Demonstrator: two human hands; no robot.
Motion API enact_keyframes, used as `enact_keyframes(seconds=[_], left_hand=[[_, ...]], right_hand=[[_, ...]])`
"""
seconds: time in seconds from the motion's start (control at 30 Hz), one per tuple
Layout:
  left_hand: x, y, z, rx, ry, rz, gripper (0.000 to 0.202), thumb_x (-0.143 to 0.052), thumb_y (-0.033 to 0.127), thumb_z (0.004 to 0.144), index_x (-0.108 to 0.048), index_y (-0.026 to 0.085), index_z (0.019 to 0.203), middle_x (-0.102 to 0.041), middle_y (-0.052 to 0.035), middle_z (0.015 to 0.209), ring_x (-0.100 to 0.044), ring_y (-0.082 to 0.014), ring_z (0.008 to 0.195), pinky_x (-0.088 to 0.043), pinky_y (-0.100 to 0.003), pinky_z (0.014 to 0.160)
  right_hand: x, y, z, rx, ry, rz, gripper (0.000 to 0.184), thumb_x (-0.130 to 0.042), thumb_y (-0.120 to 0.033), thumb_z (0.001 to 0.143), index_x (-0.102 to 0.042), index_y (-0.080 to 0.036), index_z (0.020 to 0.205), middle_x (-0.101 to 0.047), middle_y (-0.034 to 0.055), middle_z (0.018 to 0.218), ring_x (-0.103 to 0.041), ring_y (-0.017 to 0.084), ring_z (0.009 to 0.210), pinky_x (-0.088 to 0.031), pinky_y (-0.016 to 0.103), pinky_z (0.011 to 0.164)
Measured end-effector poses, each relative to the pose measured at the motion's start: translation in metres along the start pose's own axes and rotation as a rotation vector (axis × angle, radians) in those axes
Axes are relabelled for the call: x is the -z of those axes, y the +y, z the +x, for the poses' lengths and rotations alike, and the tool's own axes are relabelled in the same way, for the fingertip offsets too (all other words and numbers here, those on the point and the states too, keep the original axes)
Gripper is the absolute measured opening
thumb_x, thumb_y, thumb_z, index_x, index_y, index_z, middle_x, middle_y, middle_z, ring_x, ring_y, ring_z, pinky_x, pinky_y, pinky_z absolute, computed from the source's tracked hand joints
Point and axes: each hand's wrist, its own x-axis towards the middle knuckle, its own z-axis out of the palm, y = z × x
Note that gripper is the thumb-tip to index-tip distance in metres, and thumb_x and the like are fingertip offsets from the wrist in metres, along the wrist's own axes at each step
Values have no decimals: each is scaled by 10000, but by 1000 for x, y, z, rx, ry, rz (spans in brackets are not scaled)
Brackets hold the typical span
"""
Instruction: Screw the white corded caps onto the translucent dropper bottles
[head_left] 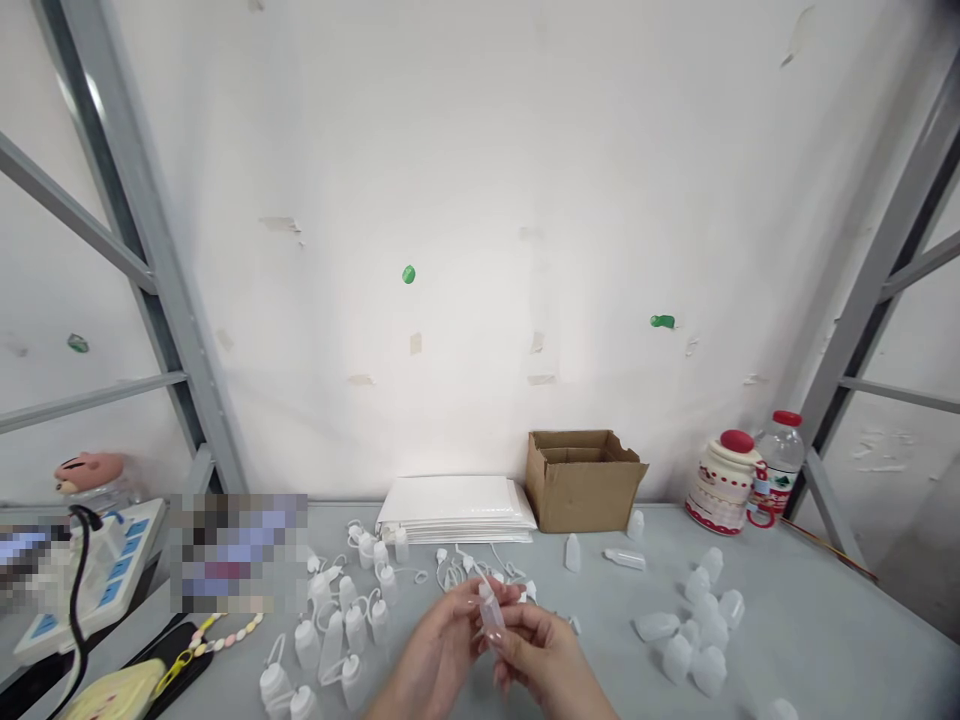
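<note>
My left hand (442,645) and my right hand (544,655) meet low in the middle of the view, fingers pinched around one small translucent squeeze bottle (491,612) held upright between them. Just left of the hands stands a group of several capped white bottles with tethered caps (334,630). Loose caps with tethers (465,570) lie just beyond the hands. To the right lies a cluster of several uncapped bottles (701,625).
A stack of white padded envelopes (457,508) and an open cardboard box (581,478) sit against the wall. A red-lidded mug (726,482) and water bottle (780,455) stand at the right. A power strip (112,570) and yellow case (112,692) lie left.
</note>
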Motion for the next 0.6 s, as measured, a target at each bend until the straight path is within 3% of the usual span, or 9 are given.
enact_keyframes(seconds=[0.2,0.37,0.6], left_hand=[[-5,1,-2,54,29,-41,246,-455,218,749,-666,127,837,-718,-101,892,-627,-212,814,-437,-310,723],[-7,4,-4,78,11,-115,234,-475,211,733,-682,127,802,-728,-86,856,-628,-200,859,-413,-298,828],[-10,3,-5,127,-25,-162,275,-464,218,732,-678,108,865,-714,-106,917,-629,-213,843,-434,-321,786]], right_hand=[[-2,-5,-6,-151,-133,228,315,-827,-347,488,-693,-83,596,-577,-12,420,-483,29,355,-364,137,385],[-2,-6,-7,-199,-222,368,254,-823,-269,529,-688,-68,604,-566,-21,454,-468,8,373,-390,122,419],[-2,-6,-8,-234,-275,454,302,-828,-228,530,-705,-70,756,-603,-7,595,-442,-2,415,-365,128,423]])
